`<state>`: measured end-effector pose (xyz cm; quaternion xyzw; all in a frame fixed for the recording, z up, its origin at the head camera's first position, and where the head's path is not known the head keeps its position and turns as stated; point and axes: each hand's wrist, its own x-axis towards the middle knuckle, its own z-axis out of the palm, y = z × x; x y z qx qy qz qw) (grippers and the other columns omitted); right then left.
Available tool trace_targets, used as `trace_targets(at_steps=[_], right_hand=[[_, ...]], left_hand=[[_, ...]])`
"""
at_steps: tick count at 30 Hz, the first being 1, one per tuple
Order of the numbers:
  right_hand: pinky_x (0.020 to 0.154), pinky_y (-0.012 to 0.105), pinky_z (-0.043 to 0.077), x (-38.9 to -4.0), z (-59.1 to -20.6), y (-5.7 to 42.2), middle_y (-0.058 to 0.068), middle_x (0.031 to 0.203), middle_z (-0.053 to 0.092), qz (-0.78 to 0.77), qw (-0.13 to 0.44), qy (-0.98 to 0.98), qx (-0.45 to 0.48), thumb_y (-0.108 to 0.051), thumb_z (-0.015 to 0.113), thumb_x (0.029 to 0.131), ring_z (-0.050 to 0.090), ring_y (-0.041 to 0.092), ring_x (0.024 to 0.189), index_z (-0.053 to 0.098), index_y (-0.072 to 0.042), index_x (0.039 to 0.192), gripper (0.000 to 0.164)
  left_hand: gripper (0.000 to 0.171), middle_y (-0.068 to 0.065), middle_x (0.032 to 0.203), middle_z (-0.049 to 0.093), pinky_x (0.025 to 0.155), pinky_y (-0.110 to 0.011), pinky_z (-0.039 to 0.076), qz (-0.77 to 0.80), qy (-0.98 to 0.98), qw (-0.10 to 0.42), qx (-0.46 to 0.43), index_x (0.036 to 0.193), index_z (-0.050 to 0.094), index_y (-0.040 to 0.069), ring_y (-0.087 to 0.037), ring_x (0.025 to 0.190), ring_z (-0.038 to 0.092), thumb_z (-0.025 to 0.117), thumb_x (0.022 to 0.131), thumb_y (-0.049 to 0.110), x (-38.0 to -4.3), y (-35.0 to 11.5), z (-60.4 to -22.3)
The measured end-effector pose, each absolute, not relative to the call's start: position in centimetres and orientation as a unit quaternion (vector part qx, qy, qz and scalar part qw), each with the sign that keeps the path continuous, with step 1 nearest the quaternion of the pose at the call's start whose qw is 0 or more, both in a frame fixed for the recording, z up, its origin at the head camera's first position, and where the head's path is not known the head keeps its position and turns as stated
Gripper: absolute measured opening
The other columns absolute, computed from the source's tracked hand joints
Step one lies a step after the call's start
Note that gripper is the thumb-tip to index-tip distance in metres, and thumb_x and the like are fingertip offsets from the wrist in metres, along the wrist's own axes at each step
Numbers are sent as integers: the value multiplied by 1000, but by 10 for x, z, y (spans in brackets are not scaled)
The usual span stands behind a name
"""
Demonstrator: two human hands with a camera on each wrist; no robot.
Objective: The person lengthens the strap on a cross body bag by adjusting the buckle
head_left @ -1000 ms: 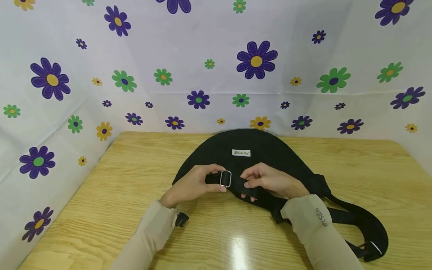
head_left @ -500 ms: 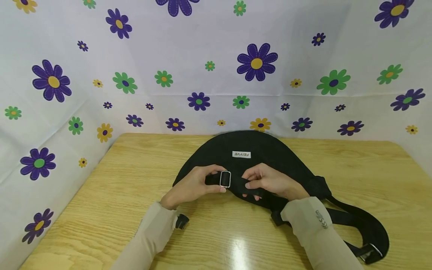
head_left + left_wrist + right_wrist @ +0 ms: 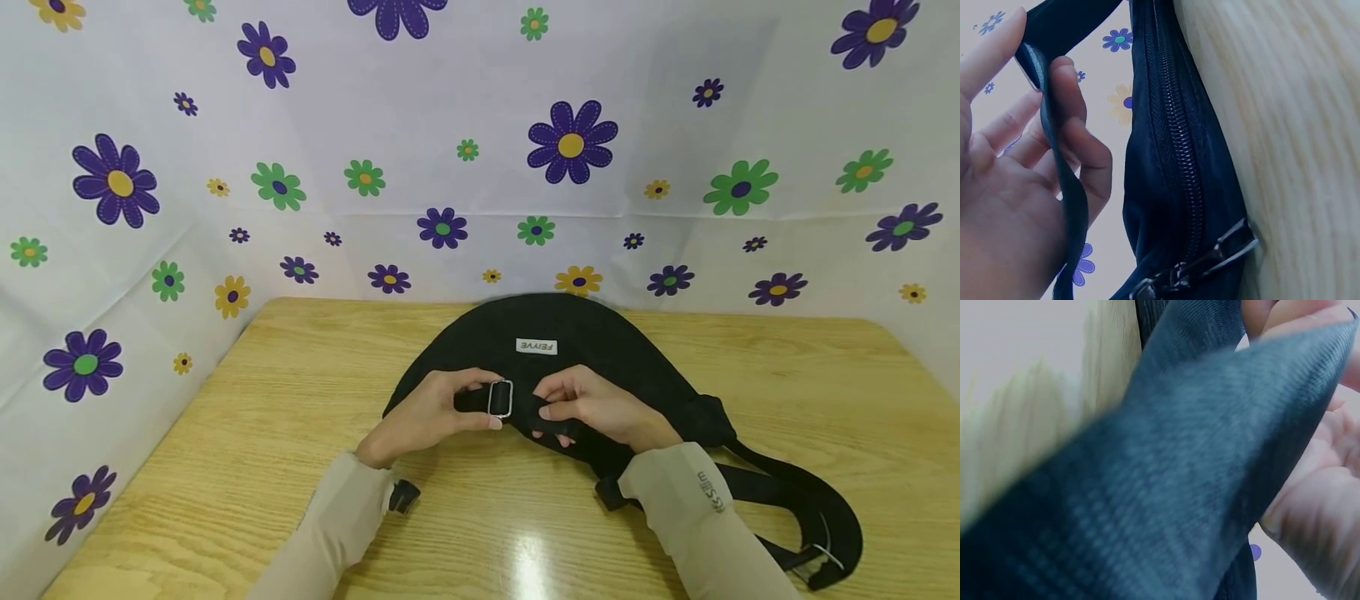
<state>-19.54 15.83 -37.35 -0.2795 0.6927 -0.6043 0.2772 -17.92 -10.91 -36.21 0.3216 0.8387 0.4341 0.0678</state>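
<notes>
A black crescent-shaped bag [image 3: 600,337] lies on the table with its white label [image 3: 536,347] upside down to me. My left hand [image 3: 412,421] holds the bag's black strap between thumb and fingers, right at a silver slider buckle [image 3: 491,400]. Just to the right of it, my right hand [image 3: 615,410] pinches the same strap with thumb and fingertips. In the left wrist view the strap [image 3: 1072,194] runs edge-on past the palm, and the bag's zipper [image 3: 1182,150] shows beside it. A broad strap fold [image 3: 1147,469] covers much of the right hand in its wrist view.
The rest of the strap [image 3: 843,517] loops over the table at the right, with a second metal buckle [image 3: 817,562]. A small black piece [image 3: 403,497] shows beside the left sleeve. Flowered cloth [image 3: 450,100] hangs behind the wooden table [image 3: 300,358].
Both hands keep their hold on the strap, the right one shifting very slightly left. The strap loop at the right moves a little and its metal buckle turns.
</notes>
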Motion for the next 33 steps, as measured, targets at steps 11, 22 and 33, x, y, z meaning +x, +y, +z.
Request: trace_targets(at_steps=[11, 22, 33], right_hand=[[55, 23, 51, -196, -376, 157, 9, 82, 72, -625, 286, 670, -280, 7, 51, 97, 59, 10, 53, 55, 25, 106, 21], [55, 23, 51, -195, -377, 154, 8, 81, 73, -631, 295, 662, -276, 6, 52, 97, 59, 10, 54, 55, 25, 106, 21], [54, 22, 51, -192, -376, 144, 8, 80, 71, -662, 295, 634, -269, 9, 51, 96, 59, 10, 55, 60, 19, 103, 15]], left_hand=[[52, -10, 139, 60, 104, -45, 46, 450, 834, 82, 310, 140, 61, 5, -30, 125, 57, 77, 93, 20, -179, -109, -363], [50, -8, 130, 67, 95, -32, 48, 464, 821, 90, 320, 137, 64, 4, -14, 108, 61, 79, 91, 17, -179, -108, -363], [47, -5, 120, 71, 89, -28, 50, 463, 814, 93, 337, 131, 67, 2, -11, 100, 63, 81, 88, 13, -180, -104, -364]])
